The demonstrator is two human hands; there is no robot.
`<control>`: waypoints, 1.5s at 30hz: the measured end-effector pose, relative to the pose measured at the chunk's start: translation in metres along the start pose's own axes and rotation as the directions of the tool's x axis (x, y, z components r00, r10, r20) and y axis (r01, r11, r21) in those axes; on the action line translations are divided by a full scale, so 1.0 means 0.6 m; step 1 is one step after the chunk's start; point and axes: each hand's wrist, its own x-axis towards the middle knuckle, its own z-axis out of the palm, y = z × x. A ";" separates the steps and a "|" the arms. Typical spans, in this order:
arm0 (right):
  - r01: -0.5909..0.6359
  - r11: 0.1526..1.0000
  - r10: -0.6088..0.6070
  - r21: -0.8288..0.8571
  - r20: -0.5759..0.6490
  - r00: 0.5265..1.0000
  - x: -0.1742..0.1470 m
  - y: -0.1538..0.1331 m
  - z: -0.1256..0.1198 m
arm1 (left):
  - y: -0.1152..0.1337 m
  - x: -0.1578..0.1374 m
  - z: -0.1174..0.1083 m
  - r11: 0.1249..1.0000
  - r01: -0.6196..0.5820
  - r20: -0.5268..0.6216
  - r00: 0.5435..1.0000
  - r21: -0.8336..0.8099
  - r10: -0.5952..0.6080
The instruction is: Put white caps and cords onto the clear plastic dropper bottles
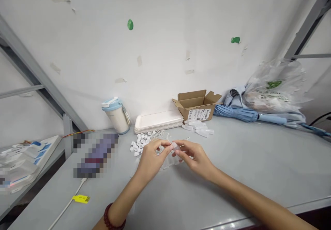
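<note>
Now pinching a bottle [176,146] in both nearly closed hands [152,157], in front of the box [198,111]. Seemingly unfinished, with loose caps [141,142] left of it.

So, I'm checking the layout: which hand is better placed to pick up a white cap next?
Left, I'd say: the left hand is beside the caps, while the right hand would likely have to cross over it. Both hands are on the bottle, so the left would need to let go.
</note>
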 end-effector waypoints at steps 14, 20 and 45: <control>-0.256 0.913 0.284 0.317 -0.045 0.958 0.012 -0.018 0.012 | 0.020 -0.027 0.013 0.725 -0.432 0.158 0.895 0.536 0.417; -0.271 0.911 0.286 0.312 -0.003 0.958 0.007 -0.011 0.029 | 0.017 -0.052 0.000 0.709 -0.450 0.207 0.890 0.543 0.406; -0.007 0.997 0.036 -0.074 0.407 0.913 -0.030 -0.049 0.120 | -0.044 -0.199 -0.115 0.957 -0.029 0.160 0.987 0.288 -0.018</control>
